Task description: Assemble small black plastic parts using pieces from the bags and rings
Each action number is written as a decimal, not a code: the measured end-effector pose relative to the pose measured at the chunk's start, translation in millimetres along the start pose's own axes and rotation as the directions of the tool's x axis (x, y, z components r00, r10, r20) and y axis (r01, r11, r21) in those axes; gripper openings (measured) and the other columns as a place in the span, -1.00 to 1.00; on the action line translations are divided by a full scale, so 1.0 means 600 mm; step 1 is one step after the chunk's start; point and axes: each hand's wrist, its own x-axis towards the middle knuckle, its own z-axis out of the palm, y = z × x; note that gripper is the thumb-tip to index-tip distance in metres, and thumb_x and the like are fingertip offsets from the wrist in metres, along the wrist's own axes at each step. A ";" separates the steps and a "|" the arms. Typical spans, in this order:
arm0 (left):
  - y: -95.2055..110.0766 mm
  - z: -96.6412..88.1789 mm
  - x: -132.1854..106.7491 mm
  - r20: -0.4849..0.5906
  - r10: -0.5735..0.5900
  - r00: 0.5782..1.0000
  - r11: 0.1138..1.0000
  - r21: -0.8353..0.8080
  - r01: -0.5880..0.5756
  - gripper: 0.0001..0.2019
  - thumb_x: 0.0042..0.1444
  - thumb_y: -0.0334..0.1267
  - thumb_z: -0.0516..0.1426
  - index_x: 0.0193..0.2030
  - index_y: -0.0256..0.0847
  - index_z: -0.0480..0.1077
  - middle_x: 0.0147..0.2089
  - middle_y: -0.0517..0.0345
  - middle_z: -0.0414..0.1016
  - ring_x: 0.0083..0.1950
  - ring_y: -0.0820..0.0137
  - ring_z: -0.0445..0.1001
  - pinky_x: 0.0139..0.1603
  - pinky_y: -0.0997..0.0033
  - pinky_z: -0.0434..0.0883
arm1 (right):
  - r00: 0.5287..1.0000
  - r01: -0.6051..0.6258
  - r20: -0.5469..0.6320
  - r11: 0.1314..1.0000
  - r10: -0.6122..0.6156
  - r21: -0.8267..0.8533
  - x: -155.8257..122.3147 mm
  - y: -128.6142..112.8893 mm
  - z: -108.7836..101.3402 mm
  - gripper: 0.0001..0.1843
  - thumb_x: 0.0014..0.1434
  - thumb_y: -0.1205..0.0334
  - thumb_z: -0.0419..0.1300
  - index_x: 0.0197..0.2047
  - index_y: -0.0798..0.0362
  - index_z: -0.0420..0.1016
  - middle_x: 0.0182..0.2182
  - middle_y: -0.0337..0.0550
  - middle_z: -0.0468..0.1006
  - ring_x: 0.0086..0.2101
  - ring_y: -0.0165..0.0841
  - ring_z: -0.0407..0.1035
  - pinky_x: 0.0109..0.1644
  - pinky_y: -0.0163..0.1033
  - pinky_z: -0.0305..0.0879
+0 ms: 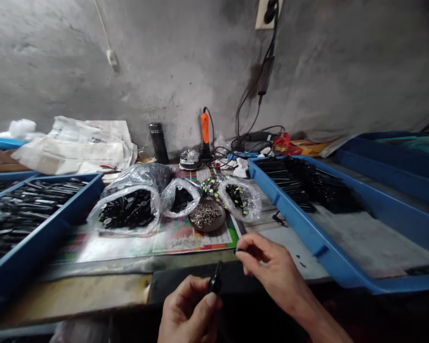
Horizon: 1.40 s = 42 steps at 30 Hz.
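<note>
My left hand is closed at the bottom centre, pinching a small black part upright between thumb and fingers. My right hand is just to its right and a little higher, fingertips pinched together on something tiny and dark that I cannot make out. Both hands hover over the near edge of the workbench. Beyond them lie three open plastic bags of black parts and a round dish of small metal screws.
A blue tray full of black parts sits at left. A large blue tray with black parts at its far end sits at right. An orange-handled tool, a black cylinder, cables and crumpled paper line the grey wall.
</note>
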 end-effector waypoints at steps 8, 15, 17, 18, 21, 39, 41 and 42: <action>0.004 0.002 -0.015 0.025 -0.025 0.999 0.999 -0.019 0.026 -0.51 -0.26 0.00 0.49 -0.33 -0.26 0.43 -0.52 0.22 0.54 -0.74 0.68 0.20 -0.76 0.71 0.12 | 0.976 -0.131 0.212 0.911 0.049 0.392 -0.071 -0.040 0.045 -0.87 0.25 0.22 0.18 -0.33 0.08 0.40 -0.45 -0.31 0.37 -0.51 -0.52 0.28 -0.45 -0.45 0.23; 0.007 0.004 -0.027 0.031 0.013 0.999 0.998 -0.069 -0.011 -0.53 -0.25 -0.05 0.50 -0.34 -0.29 0.46 -0.56 0.25 0.51 -0.73 0.71 0.19 -0.75 0.75 0.11 | 0.980 -0.127 0.194 0.895 0.047 0.428 -0.076 -0.042 0.058 -0.87 0.24 0.23 0.22 -0.33 0.08 0.42 -0.41 -0.30 0.36 -0.50 -0.52 0.25 -0.47 -0.47 0.22; 0.007 0.004 -0.028 0.036 0.023 0.999 0.997 -0.079 -0.021 -0.55 -0.24 -0.06 0.50 -0.34 -0.29 0.46 -0.55 0.24 0.51 -0.73 0.71 0.20 -0.75 0.76 0.10 | 0.980 -0.129 0.191 0.893 0.049 0.432 -0.076 -0.043 0.061 -0.86 0.24 0.21 0.22 -0.33 0.08 0.41 -0.42 -0.30 0.36 -0.50 -0.52 0.25 -0.48 -0.47 0.23; 0.007 0.003 -0.029 0.039 0.028 0.999 0.996 -0.083 -0.024 -0.55 -0.23 -0.06 0.50 -0.34 -0.30 0.46 -0.54 0.23 0.52 -0.73 0.70 0.20 -0.75 0.76 0.10 | 0.981 -0.131 0.189 0.891 0.052 0.434 -0.076 -0.044 0.063 -0.85 0.24 0.21 0.23 -0.33 0.08 0.41 -0.43 -0.30 0.37 -0.51 -0.52 0.25 -0.48 -0.48 0.23; 0.006 0.001 -0.029 0.050 0.028 0.998 0.995 -0.098 -0.023 -0.56 -0.22 -0.08 0.49 -0.33 -0.30 0.46 -0.53 0.22 0.52 -0.72 0.71 0.19 -0.75 0.76 0.10 | 0.981 -0.140 0.182 0.888 0.065 0.439 -0.079 -0.045 0.066 -0.86 0.22 0.22 0.24 -0.34 0.08 0.41 -0.45 -0.31 0.38 -0.52 -0.53 0.26 -0.48 -0.50 0.24; -0.007 -0.019 -0.030 0.091 -0.007 0.996 0.998 -0.066 0.013 -0.58 -0.14 -0.07 0.46 -0.29 -0.27 0.44 -0.53 0.23 0.51 -0.69 0.67 0.22 -0.73 0.71 0.14 | 0.965 -0.252 0.213 0.743 0.149 0.620 -0.085 -0.034 0.090 -0.66 0.16 0.07 0.36 -0.33 0.07 0.29 -0.55 -0.35 0.40 -0.64 -0.58 0.24 -0.59 -0.53 0.18; -0.010 -0.023 -0.027 0.121 -0.006 0.993 0.998 -0.060 0.013 -0.59 -0.11 -0.06 0.45 -0.29 -0.25 0.43 -0.52 0.23 0.51 -0.69 0.66 0.22 -0.73 0.70 0.14 | 0.956 -0.286 0.245 0.701 0.161 0.654 -0.083 -0.032 0.094 -0.59 0.13 0.03 0.38 -0.32 0.06 0.25 -0.53 -0.34 0.41 -0.66 -0.59 0.23 -0.62 -0.53 0.18; -0.011 -0.025 -0.025 0.129 -0.002 0.992 0.998 -0.058 0.010 -0.59 -0.10 -0.05 0.44 -0.28 -0.25 0.42 -0.51 0.23 0.51 -0.69 0.66 0.22 -0.73 0.70 0.13 | 0.952 -0.301 0.259 0.682 0.166 0.667 -0.081 -0.032 0.095 -0.57 0.11 0.02 0.40 -0.31 0.05 0.23 -0.52 -0.35 0.41 -0.66 -0.58 0.24 -0.63 -0.53 0.18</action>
